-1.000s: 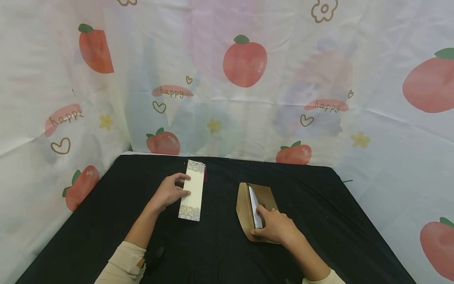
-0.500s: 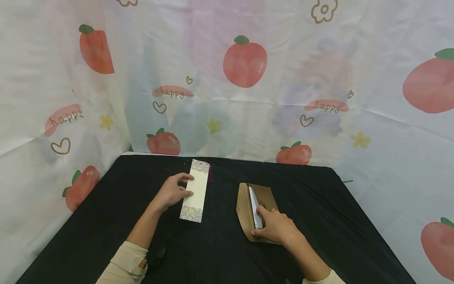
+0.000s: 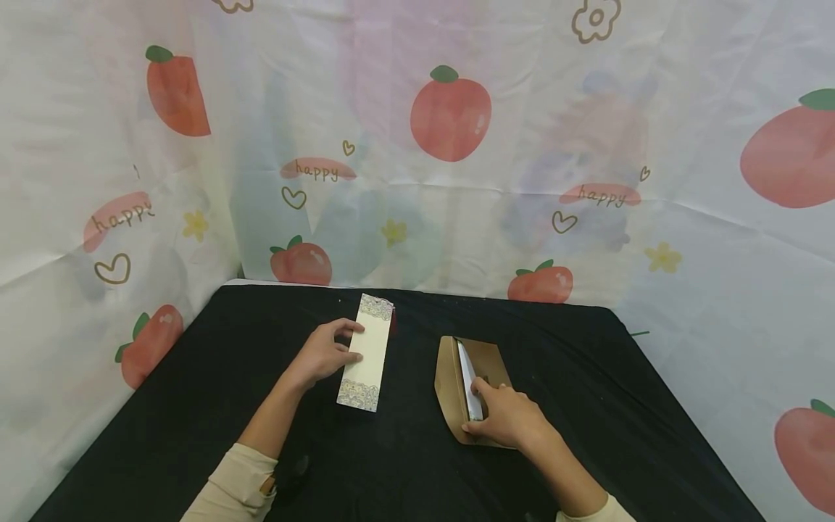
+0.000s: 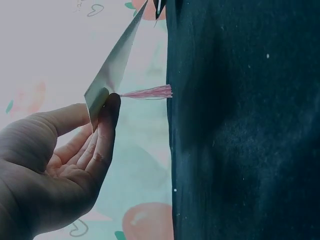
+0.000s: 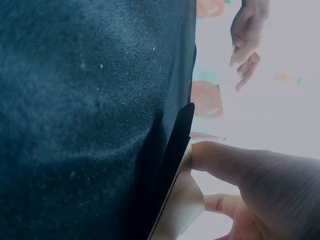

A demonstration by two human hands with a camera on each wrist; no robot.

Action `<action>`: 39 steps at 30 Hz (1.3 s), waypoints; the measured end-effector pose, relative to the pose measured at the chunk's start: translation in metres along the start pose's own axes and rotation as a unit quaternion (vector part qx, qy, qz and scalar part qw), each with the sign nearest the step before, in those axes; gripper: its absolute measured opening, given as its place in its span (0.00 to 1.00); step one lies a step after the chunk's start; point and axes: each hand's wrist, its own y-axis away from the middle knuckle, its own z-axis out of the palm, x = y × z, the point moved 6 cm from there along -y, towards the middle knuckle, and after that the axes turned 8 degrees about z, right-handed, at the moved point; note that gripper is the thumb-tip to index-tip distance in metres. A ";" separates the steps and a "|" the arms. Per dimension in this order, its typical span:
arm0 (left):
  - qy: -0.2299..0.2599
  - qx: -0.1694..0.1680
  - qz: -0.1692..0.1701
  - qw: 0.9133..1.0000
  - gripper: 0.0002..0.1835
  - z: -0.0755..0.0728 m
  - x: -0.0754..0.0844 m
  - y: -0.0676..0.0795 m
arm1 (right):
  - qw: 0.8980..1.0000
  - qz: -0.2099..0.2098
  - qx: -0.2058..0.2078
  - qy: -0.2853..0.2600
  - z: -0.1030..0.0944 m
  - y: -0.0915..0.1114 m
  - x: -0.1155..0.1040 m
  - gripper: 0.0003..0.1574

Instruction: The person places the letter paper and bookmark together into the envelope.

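My left hand (image 3: pixel 322 351) pinches a cream bookmark (image 3: pixel 369 351) by its left edge, between thumb and fingers. The bookmark has lacy grey patterned bands at both ends, and it is raised over the black cloth. From its far end hangs a pinkish tassel (image 4: pixel 152 93), best seen in the left wrist view. My right hand (image 3: pixel 510 415) grips the near part of a brown paper envelope (image 3: pixel 485 357), whose flap stands open toward the left. White paper (image 3: pixel 467 380) shows along the envelope's mouth. Part of the envelope is hidden beneath the right hand.
A black cloth (image 3: pixel 404 464) covers the table. Behind it and at both sides hang white curtains (image 3: pixel 457 217) printed with fruit and hearts. A small dark object (image 3: pixel 296 467) lies near the left sleeve.
My left hand has moved a little to the right with the bookmark, bringing it nearer the envelope. The right hand and the envelope have stayed in place.
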 end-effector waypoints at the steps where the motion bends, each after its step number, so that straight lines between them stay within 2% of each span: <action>1: 0.001 -0.001 0.001 1.000 0.25 0.001 0.000 0.000 | 1.000 0.000 0.000 0.001 0.000 0.000 0.000 0.42; 12: 0.028 -0.019 0.007 0.999 0.24 0.013 0.003 0.001 | 1.000 -0.001 0.000 0.000 0.000 -0.001 0.000 0.42; 39: 0.035 -0.039 0.026 0.998 0.24 0.030 0.018 0.005 | 1.000 0.007 0.016 -0.005 0.001 -0.003 0.001 0.45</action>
